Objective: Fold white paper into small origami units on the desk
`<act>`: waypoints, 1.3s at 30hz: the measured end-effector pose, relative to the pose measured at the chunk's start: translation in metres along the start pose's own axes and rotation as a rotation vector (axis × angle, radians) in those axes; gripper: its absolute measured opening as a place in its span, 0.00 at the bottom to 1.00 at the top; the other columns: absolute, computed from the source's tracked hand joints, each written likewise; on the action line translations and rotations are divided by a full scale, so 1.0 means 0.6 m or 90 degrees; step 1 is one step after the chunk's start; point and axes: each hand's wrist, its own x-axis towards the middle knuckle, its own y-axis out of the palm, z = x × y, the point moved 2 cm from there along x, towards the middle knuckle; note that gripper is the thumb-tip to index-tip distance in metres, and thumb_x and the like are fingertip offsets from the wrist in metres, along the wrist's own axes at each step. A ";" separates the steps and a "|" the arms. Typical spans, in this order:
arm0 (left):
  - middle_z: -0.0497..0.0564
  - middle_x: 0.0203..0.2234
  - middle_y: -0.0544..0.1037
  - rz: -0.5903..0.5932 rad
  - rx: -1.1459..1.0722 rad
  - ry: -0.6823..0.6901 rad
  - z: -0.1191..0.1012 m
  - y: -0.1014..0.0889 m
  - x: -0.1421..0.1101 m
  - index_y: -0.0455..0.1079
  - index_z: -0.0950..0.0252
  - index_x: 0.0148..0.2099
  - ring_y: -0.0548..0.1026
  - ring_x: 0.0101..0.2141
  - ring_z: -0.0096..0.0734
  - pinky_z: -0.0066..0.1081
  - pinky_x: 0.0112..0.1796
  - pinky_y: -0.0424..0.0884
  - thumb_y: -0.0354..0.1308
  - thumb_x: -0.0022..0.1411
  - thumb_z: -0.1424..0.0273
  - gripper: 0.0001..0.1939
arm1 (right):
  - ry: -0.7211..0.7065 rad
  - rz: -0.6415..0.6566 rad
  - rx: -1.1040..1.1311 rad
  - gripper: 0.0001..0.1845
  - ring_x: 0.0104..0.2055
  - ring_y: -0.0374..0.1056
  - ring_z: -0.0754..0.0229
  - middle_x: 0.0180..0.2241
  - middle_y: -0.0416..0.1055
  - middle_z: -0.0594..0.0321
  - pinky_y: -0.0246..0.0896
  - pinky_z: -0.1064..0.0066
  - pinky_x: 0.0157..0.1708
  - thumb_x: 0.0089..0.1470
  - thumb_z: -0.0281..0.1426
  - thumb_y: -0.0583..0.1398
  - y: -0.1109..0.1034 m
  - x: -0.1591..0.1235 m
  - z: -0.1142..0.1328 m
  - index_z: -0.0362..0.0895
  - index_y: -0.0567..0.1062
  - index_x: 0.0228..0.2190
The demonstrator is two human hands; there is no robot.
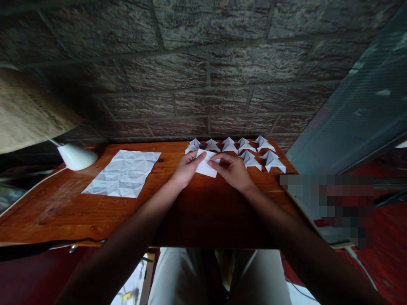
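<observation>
A small white piece of paper (206, 168) is held up over the table between both hands. My left hand (187, 168) pinches its left edge, thumb on top. On the other side my right hand (233, 169) grips the upper right part with thumb and fingertips. Just beyond the hands stand several folded white paper pieces (229, 145) in a row, with a second row nearer me that includes a folded piece (272, 161) at the right. To the left lies a creased white sheet (122, 173), flat on the wood and apart from my hands.
The wooden table (178, 212) runs along a stone-block wall (178, 84). A lamp with a white base (76, 156) and tan shade (32, 110) stands at the left, its cord trailing. A bluish-grey panel (343, 93) rises beyond the table's right edge.
</observation>
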 end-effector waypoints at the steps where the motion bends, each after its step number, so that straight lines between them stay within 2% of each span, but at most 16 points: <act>1: 0.48 0.25 0.79 0.001 0.011 0.006 -0.001 0.000 0.000 0.78 0.66 0.35 0.71 0.24 0.25 0.26 0.28 0.64 0.72 0.49 0.55 0.19 | 0.017 -0.008 0.015 0.15 0.33 0.73 0.58 0.34 0.78 0.62 0.69 0.66 0.35 0.51 0.44 0.68 0.000 0.000 -0.005 0.49 0.79 0.37; 5: 0.48 0.26 0.80 0.002 0.032 0.017 -0.003 0.002 -0.002 0.79 0.66 0.36 0.71 0.23 0.24 0.25 0.26 0.64 0.72 0.49 0.54 0.20 | 0.081 -0.037 0.038 0.27 0.33 0.75 0.58 0.32 0.78 0.65 0.70 0.66 0.35 0.46 0.43 0.71 -0.003 0.001 -0.017 0.49 0.73 0.46; 7: 0.48 0.26 0.80 -0.012 0.021 0.006 -0.001 0.002 -0.002 0.79 0.65 0.35 0.71 0.23 0.24 0.25 0.26 0.65 0.72 0.49 0.53 0.20 | 0.113 -0.040 0.032 0.29 0.32 0.75 0.57 0.29 0.78 0.65 0.71 0.65 0.36 0.45 0.42 0.72 -0.004 0.002 -0.019 0.49 0.72 0.47; 13: 0.48 0.24 0.79 -0.078 -0.065 -0.065 0.008 -0.004 0.004 0.79 0.65 0.33 0.71 0.22 0.25 0.26 0.26 0.67 0.75 0.44 0.53 0.22 | 0.196 0.030 0.167 0.24 0.33 0.77 0.55 0.31 0.80 0.60 0.73 0.64 0.33 0.43 0.47 0.72 -0.001 0.006 -0.019 0.46 0.77 0.36; 16: 0.50 0.26 0.80 -0.052 -0.065 -0.086 0.004 -0.008 0.005 0.79 0.66 0.33 0.75 0.26 0.27 0.29 0.32 0.72 0.75 0.45 0.55 0.21 | 0.181 0.046 0.173 0.23 0.32 0.76 0.55 0.30 0.81 0.61 0.71 0.64 0.33 0.42 0.49 0.72 -0.007 0.010 -0.012 0.46 0.78 0.33; 21: 0.51 0.34 0.83 -0.002 -0.004 -0.104 -0.007 -0.013 0.000 0.79 0.67 0.36 0.79 0.36 0.30 0.34 0.46 0.73 0.78 0.40 0.65 0.21 | 0.131 -0.085 0.075 0.26 0.25 0.70 0.61 0.23 0.77 0.64 0.62 0.70 0.26 0.42 0.50 0.71 -0.031 0.014 0.003 0.44 0.78 0.36; 23: 0.51 0.35 0.83 0.029 0.003 -0.135 -0.006 -0.011 -0.005 0.79 0.66 0.38 0.79 0.36 0.30 0.36 0.47 0.73 0.78 0.40 0.67 0.21 | 0.132 -0.082 0.077 0.28 0.24 0.68 0.62 0.22 0.76 0.65 0.60 0.71 0.25 0.41 0.50 0.72 -0.032 0.014 0.006 0.43 0.78 0.37; 26: 0.52 0.36 0.83 0.073 0.010 -0.168 -0.002 -0.005 -0.011 0.80 0.66 0.41 0.79 0.36 0.31 0.36 0.46 0.74 0.78 0.42 0.66 0.22 | 0.142 -0.032 0.120 0.28 0.23 0.67 0.62 0.23 0.76 0.64 0.59 0.71 0.24 0.40 0.50 0.72 -0.026 0.014 0.002 0.43 0.77 0.37; 30: 0.52 0.36 0.84 0.082 0.014 -0.151 0.001 0.000 -0.013 0.81 0.67 0.43 0.80 0.35 0.31 0.33 0.44 0.74 0.78 0.43 0.65 0.23 | 0.164 0.029 0.182 0.27 0.25 0.67 0.63 0.26 0.76 0.64 0.59 0.71 0.24 0.43 0.49 0.71 -0.024 0.017 -0.009 0.42 0.78 0.39; 33: 0.53 0.36 0.84 0.045 -0.018 -0.136 0.002 0.000 -0.009 0.81 0.67 0.42 0.80 0.35 0.31 0.33 0.43 0.75 0.78 0.43 0.64 0.23 | 0.151 0.022 0.176 0.26 0.27 0.68 0.62 0.27 0.76 0.64 0.62 0.71 0.26 0.51 0.48 0.67 -0.028 0.018 -0.011 0.43 0.76 0.45; 36: 0.53 0.33 0.84 -0.027 -0.063 -0.131 0.002 -0.005 -0.003 0.80 0.67 0.41 0.80 0.33 0.30 0.32 0.43 0.76 0.77 0.45 0.63 0.21 | 0.063 0.034 0.167 0.30 0.37 0.73 0.59 0.40 0.78 0.61 0.70 0.68 0.37 0.51 0.42 0.69 -0.025 0.014 -0.004 0.47 0.70 0.52; 38: 0.53 0.33 0.84 -0.068 -0.095 -0.138 0.002 -0.010 0.001 0.79 0.67 0.40 0.81 0.33 0.31 0.33 0.43 0.77 0.76 0.47 0.65 0.19 | -0.002 0.091 0.139 0.32 0.45 0.74 0.56 0.49 0.75 0.59 0.72 0.65 0.44 0.46 0.38 0.72 -0.018 0.009 -0.002 0.50 0.70 0.52; 39: 0.53 0.34 0.84 -0.079 -0.108 -0.143 0.002 -0.012 0.002 0.79 0.67 0.40 0.81 0.33 0.32 0.34 0.43 0.77 0.76 0.48 0.66 0.18 | -0.023 0.117 0.112 0.31 0.45 0.74 0.56 0.50 0.73 0.59 0.72 0.63 0.46 0.45 0.36 0.73 -0.014 0.006 -0.003 0.51 0.72 0.50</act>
